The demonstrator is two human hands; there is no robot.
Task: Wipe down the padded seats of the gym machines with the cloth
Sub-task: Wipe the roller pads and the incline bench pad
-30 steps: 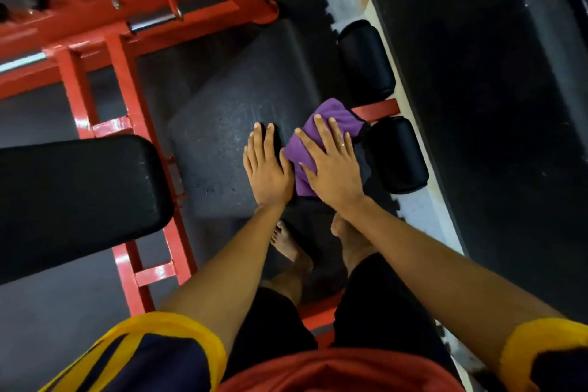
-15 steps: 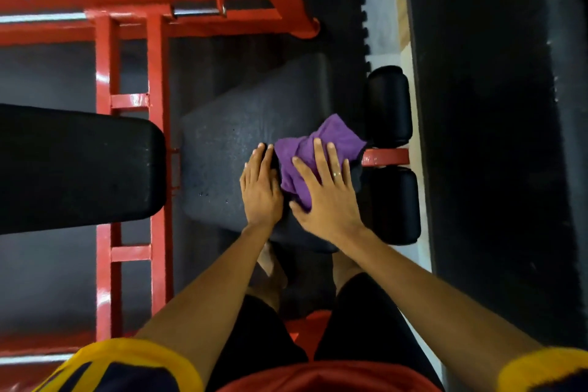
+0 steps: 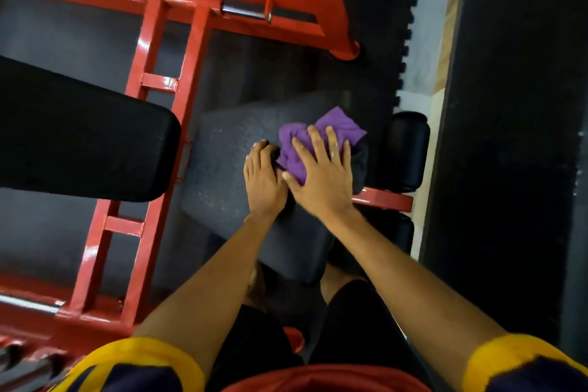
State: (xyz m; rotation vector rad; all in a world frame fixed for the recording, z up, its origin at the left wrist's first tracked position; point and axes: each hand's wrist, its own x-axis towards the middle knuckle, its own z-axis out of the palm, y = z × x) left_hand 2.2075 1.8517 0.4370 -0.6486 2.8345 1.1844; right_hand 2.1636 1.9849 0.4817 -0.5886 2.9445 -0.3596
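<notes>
A purple cloth (image 3: 334,129) lies bunched on the dark padded seat (image 3: 229,169) of a red gym machine. My right hand (image 3: 321,172) presses flat on the cloth with fingers spread, near the seat's right edge. My left hand (image 3: 262,178) rests on the seat just left of the cloth, its fingertips curling down beside the fabric. The cloth's lower part is hidden under my right palm.
A black backrest pad (image 3: 79,143) lies to the left on the red frame (image 3: 165,79). Two black roller pads (image 3: 405,149) sit right of the seat on a red bar (image 3: 385,200). Dark rubber flooring surrounds the machine; a pale strip of floor (image 3: 423,51) runs at right.
Both hands and the cloth have shifted up the seat, away from its near edge. My left fingertips have curled down. The camera view has swung over the machine.
</notes>
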